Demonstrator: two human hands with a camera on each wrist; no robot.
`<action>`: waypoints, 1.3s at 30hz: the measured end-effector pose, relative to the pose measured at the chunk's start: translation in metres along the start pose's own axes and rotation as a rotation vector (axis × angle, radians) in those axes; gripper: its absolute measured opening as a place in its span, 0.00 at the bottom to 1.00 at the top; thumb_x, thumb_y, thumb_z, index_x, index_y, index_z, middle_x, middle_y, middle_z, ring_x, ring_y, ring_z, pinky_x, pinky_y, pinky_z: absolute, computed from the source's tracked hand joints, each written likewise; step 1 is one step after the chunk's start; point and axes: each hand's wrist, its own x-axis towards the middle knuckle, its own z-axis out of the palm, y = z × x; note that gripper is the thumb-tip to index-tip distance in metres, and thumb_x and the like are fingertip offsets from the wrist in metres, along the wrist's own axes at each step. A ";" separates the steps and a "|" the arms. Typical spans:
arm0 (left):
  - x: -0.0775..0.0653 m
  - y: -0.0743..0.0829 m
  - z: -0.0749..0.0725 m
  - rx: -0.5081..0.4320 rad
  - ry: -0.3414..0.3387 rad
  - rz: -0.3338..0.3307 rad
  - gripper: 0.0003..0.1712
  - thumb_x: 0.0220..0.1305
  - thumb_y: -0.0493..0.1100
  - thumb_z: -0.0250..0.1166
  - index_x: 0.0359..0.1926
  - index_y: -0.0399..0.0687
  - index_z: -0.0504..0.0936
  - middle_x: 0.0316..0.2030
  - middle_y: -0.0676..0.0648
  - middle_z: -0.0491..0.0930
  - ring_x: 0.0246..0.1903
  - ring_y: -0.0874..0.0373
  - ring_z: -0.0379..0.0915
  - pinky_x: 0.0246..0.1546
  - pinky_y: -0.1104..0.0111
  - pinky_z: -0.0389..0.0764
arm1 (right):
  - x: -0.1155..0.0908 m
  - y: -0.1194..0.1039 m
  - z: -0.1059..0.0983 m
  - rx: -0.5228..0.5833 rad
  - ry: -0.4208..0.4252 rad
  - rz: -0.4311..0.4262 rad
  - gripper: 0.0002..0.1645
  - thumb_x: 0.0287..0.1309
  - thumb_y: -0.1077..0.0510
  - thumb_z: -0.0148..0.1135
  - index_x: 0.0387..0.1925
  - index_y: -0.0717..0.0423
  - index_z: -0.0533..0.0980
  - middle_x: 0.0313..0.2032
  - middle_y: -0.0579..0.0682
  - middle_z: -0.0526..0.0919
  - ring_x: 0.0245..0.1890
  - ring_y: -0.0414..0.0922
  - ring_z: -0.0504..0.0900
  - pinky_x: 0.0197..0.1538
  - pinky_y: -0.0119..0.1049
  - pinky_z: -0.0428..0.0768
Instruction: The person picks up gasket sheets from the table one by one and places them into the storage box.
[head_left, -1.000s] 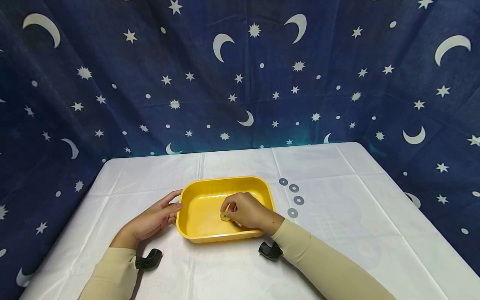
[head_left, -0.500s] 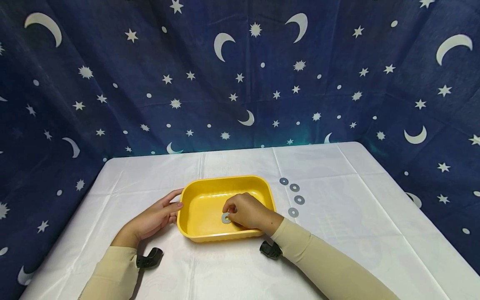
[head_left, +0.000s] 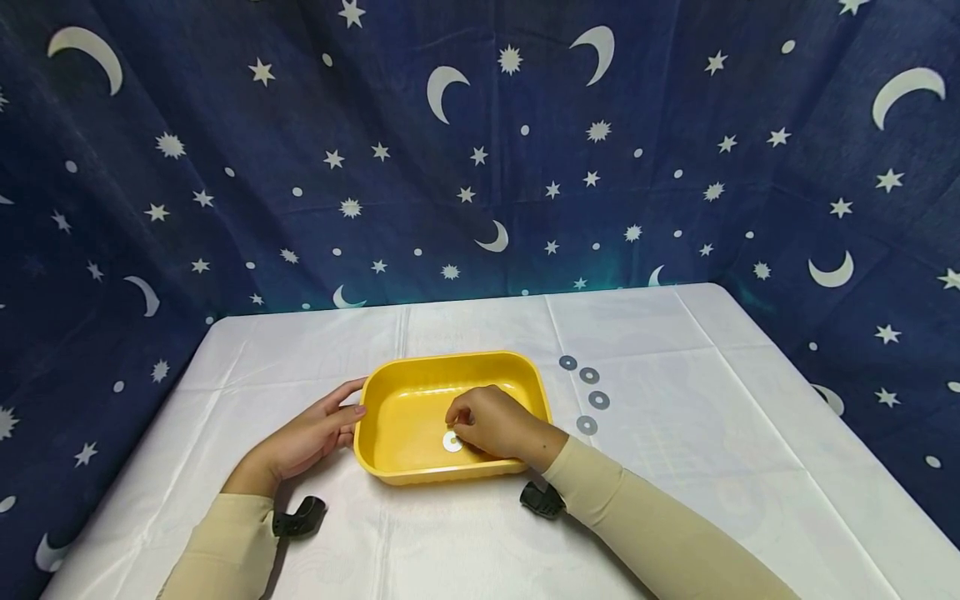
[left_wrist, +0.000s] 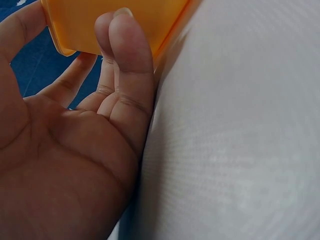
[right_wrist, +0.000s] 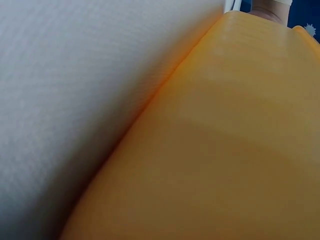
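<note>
A yellow plastic tray (head_left: 397, 417) stands on the white-covered table. My left hand (head_left: 318, 433) holds its left end, with the thumb over the rim and the other fingers outside; the left wrist view shows the fingers (left_wrist: 131, 60) against the tray's outer wall (left_wrist: 150, 20). My right hand (head_left: 498, 421) reaches over the near wall into the tray. Its fingertips pinch a flat metal washer (head_left: 452, 442), bright with glare, low over the tray floor; whether it touches the floor I cannot tell. The right wrist view shows only the tray's outer side (right_wrist: 210, 150), with the right hand's fingers hidden.
Several grey washers (head_left: 598, 400) lie spread on the table right of the tray. White cloth (head_left: 675, 500) covers the table. A dark blue curtain (head_left: 480, 167) with moons and stars hangs behind and at both sides. Black wrist cameras (head_left: 300, 517) sit under both wrists.
The washer in my right fingers has shifted slightly down toward the near side and its face has turned from yellowish to bright white. My left hand, the tray and the loose washers stay put.
</note>
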 end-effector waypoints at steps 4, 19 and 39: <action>0.000 0.000 0.000 -0.003 -0.004 0.003 0.35 0.78 0.47 0.49 0.78 0.50 0.46 0.59 0.41 0.74 0.47 0.58 0.80 0.51 0.70 0.82 | -0.005 -0.003 -0.005 -0.004 0.099 -0.011 0.07 0.63 0.59 0.64 0.40 0.54 0.85 0.29 0.40 0.81 0.25 0.35 0.73 0.34 0.27 0.75; 0.001 0.003 -0.002 -0.005 -0.006 0.014 0.35 0.78 0.47 0.50 0.78 0.50 0.47 0.59 0.39 0.73 0.45 0.59 0.80 0.49 0.70 0.82 | -0.033 0.013 -0.049 0.036 0.415 -0.043 0.08 0.61 0.63 0.65 0.42 0.57 0.84 0.32 0.45 0.82 0.31 0.47 0.77 0.33 0.29 0.76; 0.000 -0.001 -0.001 -0.007 0.007 -0.001 0.36 0.77 0.49 0.51 0.78 0.52 0.47 0.64 0.35 0.69 0.49 0.58 0.80 0.51 0.71 0.81 | -0.034 0.085 -0.090 -0.081 0.346 0.207 0.12 0.64 0.60 0.63 0.47 0.58 0.82 0.34 0.52 0.82 0.31 0.46 0.75 0.35 0.35 0.76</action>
